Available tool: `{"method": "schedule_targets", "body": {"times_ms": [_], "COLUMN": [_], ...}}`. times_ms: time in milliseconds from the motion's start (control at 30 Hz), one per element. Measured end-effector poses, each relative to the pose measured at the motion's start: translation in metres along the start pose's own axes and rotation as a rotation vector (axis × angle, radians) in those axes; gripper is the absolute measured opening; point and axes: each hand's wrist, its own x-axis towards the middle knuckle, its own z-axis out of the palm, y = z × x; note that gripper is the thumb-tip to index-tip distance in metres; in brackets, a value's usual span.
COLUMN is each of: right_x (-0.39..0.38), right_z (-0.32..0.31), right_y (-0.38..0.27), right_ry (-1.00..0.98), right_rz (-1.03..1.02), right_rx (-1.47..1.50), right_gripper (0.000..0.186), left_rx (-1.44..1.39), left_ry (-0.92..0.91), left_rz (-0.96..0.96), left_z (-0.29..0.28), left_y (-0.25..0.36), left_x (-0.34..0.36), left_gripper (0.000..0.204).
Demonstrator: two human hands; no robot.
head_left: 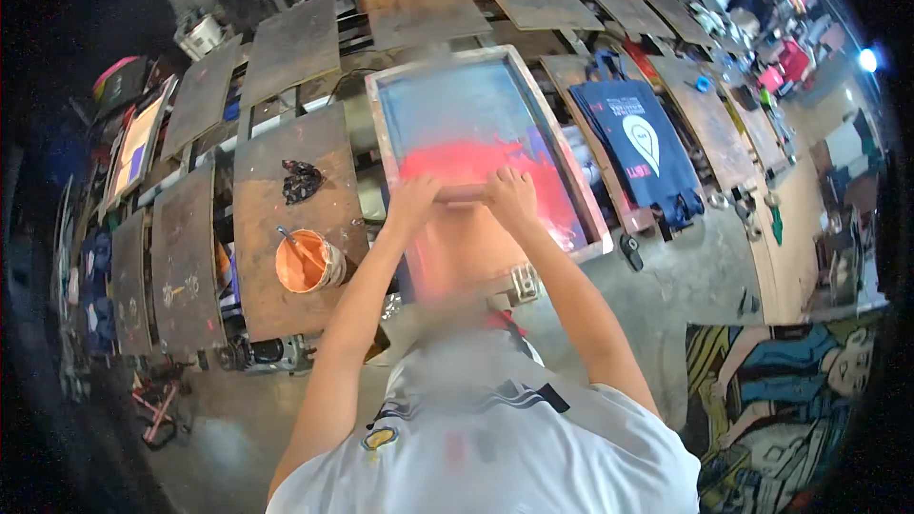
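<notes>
Both of my hands grip a squeegee (462, 194) inside a wooden-framed printing screen (564, 148). My left hand (413, 204) is closed around its left end, and my right hand (512, 194) around its right end. Bright red-pink ink (462, 160) spreads over the mesh just beyond the squeegee, with bluish mesh at the far part of the screen. Nearer to me the mesh looks orange-pink, partly blurred. The squeegee's blade is hidden behind my hands and its handle. A small pale block (524, 282) is at the screen's near edge.
A bucket of orange ink (309, 262) with a stirrer stands on the board (267, 309) to my left, near a crumpled black plastic bag (302, 182). Dark blue printed tote bags (636, 138) lie on the board to the right. Several more wooden boards stretch away in rows.
</notes>
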Motion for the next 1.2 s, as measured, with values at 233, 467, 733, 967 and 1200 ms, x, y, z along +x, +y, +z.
{"method": "schedule_targets", "body": {"times_ms": [233, 467, 733, 967, 1200], "right_x": [-0.052, -0.088, -0.033, -0.033, 0.020], "right_z": [0.019, -0.020, -0.004, -0.004, -0.006], "right_y": [-0.019, -0.003, 0.043, 0.071, 0.071], "right_ry": [-0.215, -0.233, -0.396, -0.364, -0.422], "right_rz": [-0.082, -0.252, -0.129, 0.102, 0.144], "right_rx": [0.041, 0.326, 0.479, 0.428, 0.370], "right_gripper": [0.022, 0.027, 0.024, 0.039, 0.030], "left_rx": [-0.046, -0.149, -0.097, 0.156, 0.211], "left_ry": [-0.012, -0.143, 0.034, -0.308, -0.029], "left_rz": [-0.428, -0.616, -0.201, -0.032, -0.058], "left_z": [0.012, -0.024, -0.020, 0.027, 0.059], "left_y": [0.075, 0.148, 0.071, 0.035, 0.004], "left_x": [-0.097, -0.123, -0.013, 0.127, 0.127], "left_gripper": [0.036, 0.037, 0.033, 0.025, 0.025]}}
